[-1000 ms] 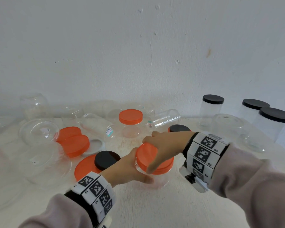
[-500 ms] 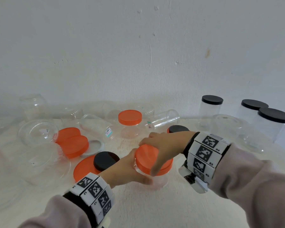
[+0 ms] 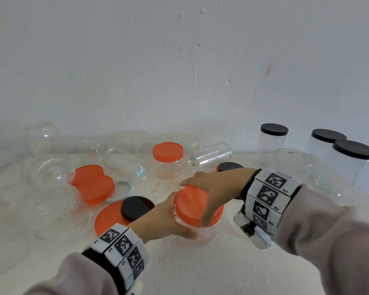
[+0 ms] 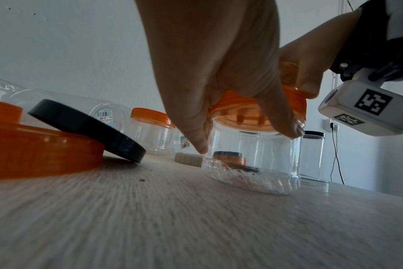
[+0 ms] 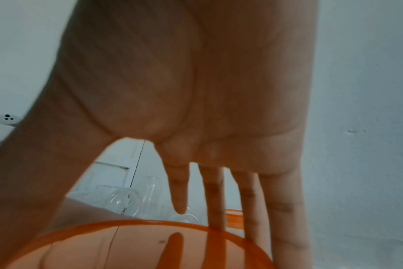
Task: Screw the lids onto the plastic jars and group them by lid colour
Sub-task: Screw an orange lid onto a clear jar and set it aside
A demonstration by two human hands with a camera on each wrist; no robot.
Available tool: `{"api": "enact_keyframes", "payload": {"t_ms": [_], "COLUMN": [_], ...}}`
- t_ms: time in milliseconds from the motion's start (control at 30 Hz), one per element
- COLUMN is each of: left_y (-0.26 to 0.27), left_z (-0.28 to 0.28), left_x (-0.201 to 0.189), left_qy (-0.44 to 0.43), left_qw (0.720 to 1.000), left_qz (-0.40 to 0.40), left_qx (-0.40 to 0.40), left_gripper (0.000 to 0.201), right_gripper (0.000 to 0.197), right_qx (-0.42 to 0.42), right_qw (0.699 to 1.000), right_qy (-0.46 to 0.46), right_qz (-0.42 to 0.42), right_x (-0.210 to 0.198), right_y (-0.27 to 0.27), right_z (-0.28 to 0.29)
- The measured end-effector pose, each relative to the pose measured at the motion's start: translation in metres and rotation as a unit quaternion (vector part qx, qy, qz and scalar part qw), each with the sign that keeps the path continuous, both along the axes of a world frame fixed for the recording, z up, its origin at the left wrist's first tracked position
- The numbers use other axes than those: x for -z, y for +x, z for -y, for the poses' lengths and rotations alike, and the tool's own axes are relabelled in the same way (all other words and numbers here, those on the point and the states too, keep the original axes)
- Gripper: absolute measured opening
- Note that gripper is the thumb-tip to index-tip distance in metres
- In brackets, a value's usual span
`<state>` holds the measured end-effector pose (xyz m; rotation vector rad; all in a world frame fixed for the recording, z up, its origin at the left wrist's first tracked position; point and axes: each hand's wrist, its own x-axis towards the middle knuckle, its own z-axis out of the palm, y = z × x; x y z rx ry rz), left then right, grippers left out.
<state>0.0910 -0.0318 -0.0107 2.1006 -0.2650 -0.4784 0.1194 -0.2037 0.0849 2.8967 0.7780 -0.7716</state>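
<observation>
Head view: the right hand [image 3: 213, 188] hides much of the orange lid [image 3: 192, 206], its fingers curled over the lid's rim. Under that lid, the blurred clear jar [image 4: 253, 163] stands on the table [image 3: 200, 269], gripped by the left hand [image 3: 166, 222].

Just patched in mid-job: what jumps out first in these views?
Centre of the table, both hands work one clear jar: the left hand holds its body while the right hand has its grip over the orange lid. Three black-lidded jars stand grouped at far right; loose orange lids lie left.
</observation>
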Motion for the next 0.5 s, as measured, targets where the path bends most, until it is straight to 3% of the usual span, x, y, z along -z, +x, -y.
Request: {"api": "enact_keyframes", "payload": {"t_ms": [167,300,500], "left_y": [0.0,0.0,-0.001], "left_z": [0.0,0.0,0.0], "left_x": [0.0,0.0,0.0], "left_qy": [-0.002,-0.001,0.0], "left_qw": [1.0,1.0,1.0], "left_qz": [0.001,-0.003,0.001], "left_qx": [0.002,0.004,0.007], "left_gripper": [0.107,0.107,0.106], "right_gripper": [0.104,0.113,0.107], "right_qx": [0.029,0.027,-0.007], "right_qw": [0.997,0.999,1.0], "right_qy": [-0.031,-0.036,-0.017], "right_qz": [0.062,0.026,0.011], "right_x": [0.013,0.005,0.003], "right_y": [-0.004,-0.002,-0.002], "right_z": [-0.004,-0.002,-0.003]}}
